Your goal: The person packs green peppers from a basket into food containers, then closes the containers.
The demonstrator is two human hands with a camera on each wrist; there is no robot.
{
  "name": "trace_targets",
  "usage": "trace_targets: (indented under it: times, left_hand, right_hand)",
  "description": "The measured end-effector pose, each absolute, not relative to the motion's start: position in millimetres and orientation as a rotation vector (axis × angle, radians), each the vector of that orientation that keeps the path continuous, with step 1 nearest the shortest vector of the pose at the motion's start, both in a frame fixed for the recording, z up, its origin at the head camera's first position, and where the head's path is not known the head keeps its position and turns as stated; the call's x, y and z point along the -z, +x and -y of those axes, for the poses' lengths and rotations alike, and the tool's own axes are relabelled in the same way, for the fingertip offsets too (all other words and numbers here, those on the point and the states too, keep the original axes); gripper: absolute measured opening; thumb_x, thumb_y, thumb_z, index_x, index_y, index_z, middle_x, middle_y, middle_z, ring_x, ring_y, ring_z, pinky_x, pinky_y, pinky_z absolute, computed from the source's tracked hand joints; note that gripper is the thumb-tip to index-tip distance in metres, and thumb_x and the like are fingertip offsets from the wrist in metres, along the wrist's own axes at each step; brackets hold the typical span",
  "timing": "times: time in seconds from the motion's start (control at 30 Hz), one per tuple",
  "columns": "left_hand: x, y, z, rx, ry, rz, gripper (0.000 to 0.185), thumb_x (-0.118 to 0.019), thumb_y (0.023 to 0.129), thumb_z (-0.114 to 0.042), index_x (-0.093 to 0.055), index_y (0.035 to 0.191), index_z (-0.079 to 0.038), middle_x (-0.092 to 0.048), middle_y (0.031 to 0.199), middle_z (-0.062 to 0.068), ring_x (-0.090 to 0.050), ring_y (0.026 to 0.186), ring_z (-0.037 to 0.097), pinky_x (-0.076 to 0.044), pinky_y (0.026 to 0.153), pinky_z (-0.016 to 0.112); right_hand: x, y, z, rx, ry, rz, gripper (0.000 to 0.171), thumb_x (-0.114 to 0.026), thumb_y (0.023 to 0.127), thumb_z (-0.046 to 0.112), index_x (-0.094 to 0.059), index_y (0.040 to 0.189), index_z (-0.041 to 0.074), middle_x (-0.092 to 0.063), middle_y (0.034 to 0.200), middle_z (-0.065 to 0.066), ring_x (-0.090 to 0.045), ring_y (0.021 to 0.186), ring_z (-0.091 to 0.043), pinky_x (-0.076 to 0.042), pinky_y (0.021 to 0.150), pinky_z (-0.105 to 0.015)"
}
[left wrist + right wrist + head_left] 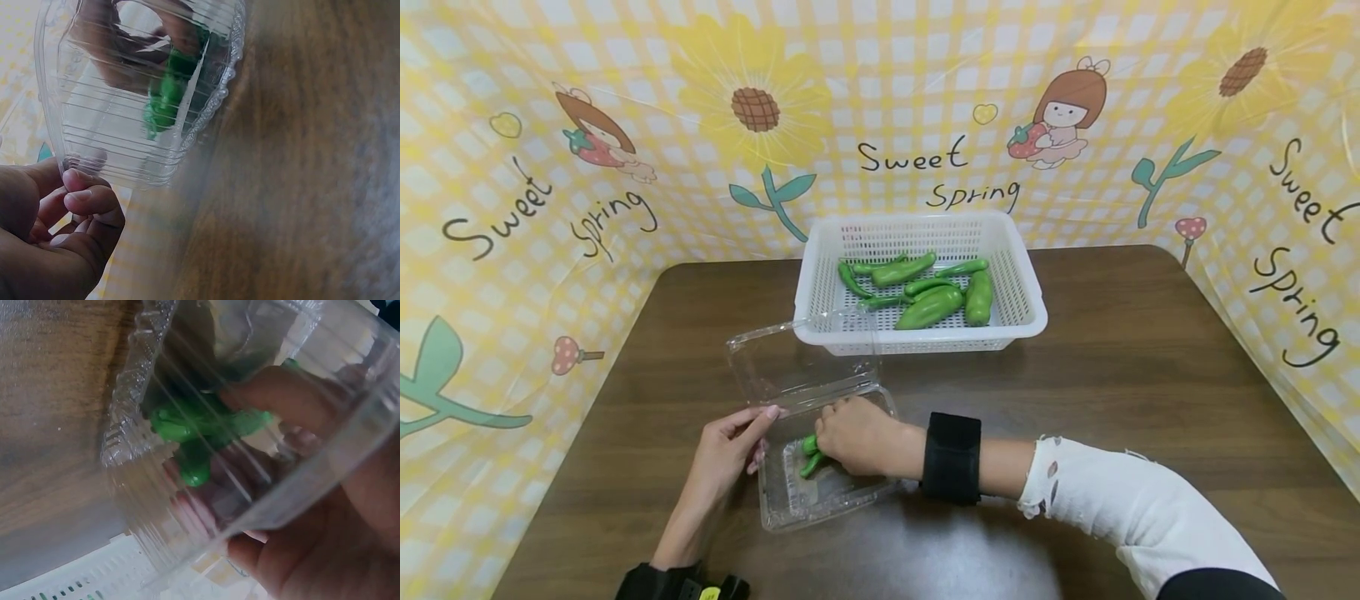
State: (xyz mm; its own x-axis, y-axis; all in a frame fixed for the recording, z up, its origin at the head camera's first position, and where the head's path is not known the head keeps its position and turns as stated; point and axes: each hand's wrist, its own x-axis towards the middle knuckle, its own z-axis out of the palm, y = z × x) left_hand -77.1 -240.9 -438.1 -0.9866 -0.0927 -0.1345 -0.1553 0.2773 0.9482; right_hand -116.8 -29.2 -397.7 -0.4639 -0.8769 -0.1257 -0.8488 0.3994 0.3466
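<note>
A clear plastic clamshell container [790, 500] lies open on the brown table, its lid [790, 362] tipped back toward the basket. My right hand [829, 442] reaches into its tray and grips green peppers [809, 458] against the bottom. Seen through the plastic in the right wrist view, my fingers [281, 394] curl over the peppers [206, 434]. My left hand [762, 433] holds the container's left rim between thumb and fingers. In the left wrist view the curled fingers [84, 200] lie against the container's [125, 112] corner, with the peppers [165, 97] inside.
A white slotted basket [1026, 304] with several green peppers [932, 304] stands behind the container at the table's centre back. A yellow printed backdrop walls in the table on three sides. Bare wood [1150, 375] shows to the right.
</note>
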Motion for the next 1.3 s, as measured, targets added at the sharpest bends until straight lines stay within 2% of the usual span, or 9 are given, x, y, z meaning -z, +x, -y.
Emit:
trace_targets:
  times: [0.17, 0.5, 0.77, 0.97, 1.3]
  left_hand:
    - [438.9, -76.6, 241.6, -1.849, -0.236, -2.465, 0.039, -0.063, 0.097, -0.039, -0.072, 0.116, -0.006, -0.057, 0.066, -0.002, -0.048, 0.051, 0.005, -0.045, 0.043, 0.025]
    - [438.5, -75.9, 241.2, -1.847, -0.232, -2.462, 0.039, -0.062, 0.098, -0.038, -0.071, 0.116, -0.005, -0.059, 0.070, 0.001, -0.047, 0.051, 0.005, -0.046, 0.044, 0.025]
    - [436.8, -76.7, 240.1, -1.883, -0.226, -2.450, 0.039, -0.062, 0.099, -0.034, -0.070, 0.118, 0.000, -0.064, 0.076, 0.001, -0.048, 0.052, 0.005, -0.045, 0.043, 0.025]
    - [436.6, -76.4, 240.2, -1.868, -0.229, -2.459, 0.040, -0.062, 0.098, -0.037, -0.071, 0.117, -0.003, -0.063, 0.075, 0.003, -0.048, 0.052, 0.005, -0.045, 0.044, 0.025]
    - [434.5, -76.2, 238.9, -1.880, -0.239, -2.452, 0.039, -0.062, 0.098, -0.035, -0.071, 0.117, -0.001, -0.062, 0.072, 0.001, -0.048, 0.051, 0.005, -0.045, 0.043, 0.023]
  right_hand:
    - [400.7, -114.6, 30.6, 0.531, 1.584, 2.538, 0.015, -0.059, 0.096, 0.030, -0.067, 0.102, 0.018, -0.066, 0.097, 0.006, -0.064, 0.088, -0.010, -0.055, 0.070, -0.022]
    - [405.1, -114.7, 32.3, 0.496, 1.617, 2.506, 0.021, -0.062, 0.094, 0.027, -0.060, 0.112, 0.017, -0.065, 0.101, 0.004, -0.063, 0.092, -0.010, -0.055, 0.074, -0.021]
    - [408.1, -113.6, 28.4, 0.460, 1.579, 2.426, 0.016, -0.060, 0.095, 0.023, -0.061, 0.110, 0.017, -0.065, 0.099, 0.004, -0.063, 0.090, -0.011, -0.055, 0.074, -0.022]
    - [412.0, -110.9, 27.7, 0.489, 1.528, 2.356, 0.013, -0.055, 0.099, 0.024, -0.063, 0.107, 0.018, -0.063, 0.099, 0.005, -0.062, 0.088, -0.009, -0.054, 0.070, -0.021]
    - [412.2, -110.8, 27.4, 0.555, 1.532, 2.307, 0.017, -0.055, 0.099, 0.027, -0.067, 0.109, 0.019, -0.064, 0.102, 0.006, -0.060, 0.093, -0.011, -0.051, 0.078, -0.024]
